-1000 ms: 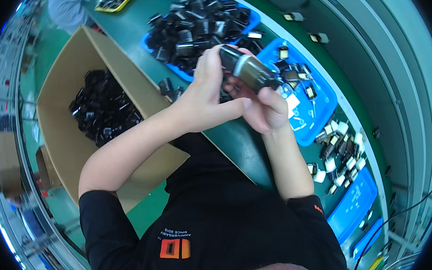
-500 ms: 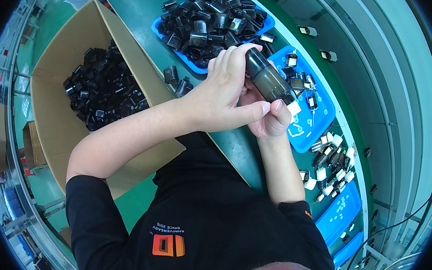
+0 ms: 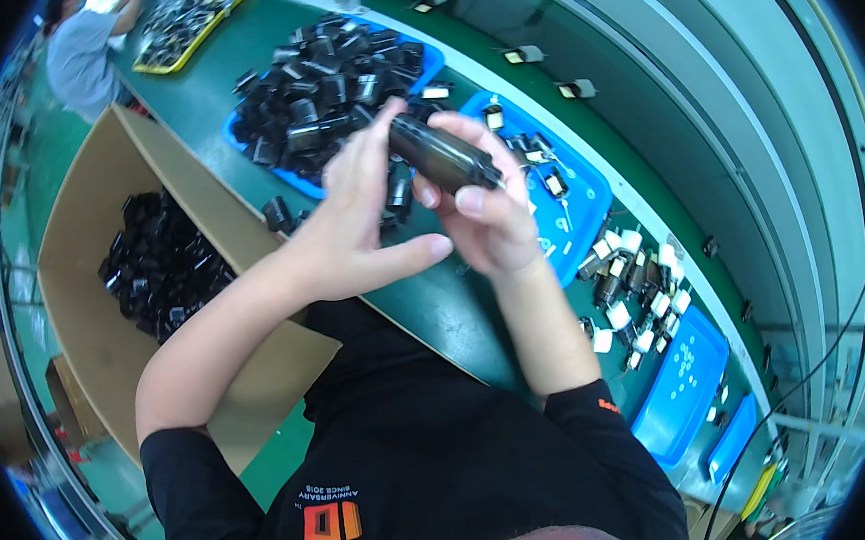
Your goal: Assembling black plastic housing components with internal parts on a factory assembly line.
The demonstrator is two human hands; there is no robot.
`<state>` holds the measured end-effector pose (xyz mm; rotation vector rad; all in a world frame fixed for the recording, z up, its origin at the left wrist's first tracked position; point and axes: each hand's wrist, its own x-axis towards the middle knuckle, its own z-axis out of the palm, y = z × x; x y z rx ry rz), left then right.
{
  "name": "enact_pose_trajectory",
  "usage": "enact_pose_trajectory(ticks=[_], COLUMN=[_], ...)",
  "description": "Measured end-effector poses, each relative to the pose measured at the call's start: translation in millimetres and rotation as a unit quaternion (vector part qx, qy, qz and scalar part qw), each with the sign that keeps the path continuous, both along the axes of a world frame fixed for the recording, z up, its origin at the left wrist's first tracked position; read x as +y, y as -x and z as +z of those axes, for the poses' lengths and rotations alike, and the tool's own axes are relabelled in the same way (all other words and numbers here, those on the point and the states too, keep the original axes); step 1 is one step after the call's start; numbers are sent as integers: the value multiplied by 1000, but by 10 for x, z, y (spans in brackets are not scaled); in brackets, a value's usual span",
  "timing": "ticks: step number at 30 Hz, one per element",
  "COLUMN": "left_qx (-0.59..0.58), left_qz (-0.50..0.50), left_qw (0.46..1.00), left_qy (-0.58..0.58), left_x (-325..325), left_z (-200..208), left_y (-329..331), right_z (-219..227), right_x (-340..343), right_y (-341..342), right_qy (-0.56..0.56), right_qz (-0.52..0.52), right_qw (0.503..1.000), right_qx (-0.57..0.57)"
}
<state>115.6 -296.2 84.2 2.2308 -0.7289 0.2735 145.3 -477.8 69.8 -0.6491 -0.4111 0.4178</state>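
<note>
My right hand (image 3: 489, 211) is closed around a dark translucent cylinder (image 3: 445, 156), which has a black upper part and a narrow tip at its lower right end. Beside the cylinder's upper left end is my left hand (image 3: 352, 200), its fingers stretched and its thumb spread away. Whether its fingertips touch the cylinder is hard to tell, as the hand is blurred. Another black cylindrical part (image 3: 399, 192) shows between the two hands. Behind them a blue tray (image 3: 308, 186) carries a heap of black cylindrical parts (image 3: 329, 87).
On my left stands an open cardboard box (image 3: 79, 234) with black parts inside. A second blue tray (image 3: 588, 204) holds small parts and rings; white-and-black pieces (image 3: 639, 286) lie near another blue tray (image 3: 699, 352). A person (image 3: 87, 58) works by a yellow tray (image 3: 182, 57).
The view has shifted, so the scene sits further left. My left thumb has come off the cylinder and that hand has opened away; my right hand keeps hold of it.
</note>
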Motion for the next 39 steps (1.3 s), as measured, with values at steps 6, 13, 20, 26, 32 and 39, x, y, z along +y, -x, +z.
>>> enact_pose_trajectory(ticks=[6, 13, 20, 26, 32, 39], left_qx=[18, -13, 531, 545, 470, 460], left_qz=[166, 443, 249, 249, 293, 296], left_qw=[985, 896, 753, 703, 766, 768], left_qy=[36, 34, -299, -383, -328, -334], left_x=[979, 2565, 3013, 2676, 2810, 2777], left_z=[368, -488, -1972, -2182, -2355, -2184], left_y=[172, 807, 1686, 1721, 1542, 1710], right_z=[3, -1091, -1253, -1166, -1689, -717], right_x=[-1553, -3896, -3359, -2237, -3036, -2459], right_y=[-1223, -1669, -2843, -2801, -3075, -1873], right_qy=[614, 854, 824, 789, 715, 347], right_qz=[-248, -223, -318, -321, -493, -372], right_qw=[717, 450, 444, 520, 468, 858], right_qx=[-216, -136, -150, 67, -163, 66])
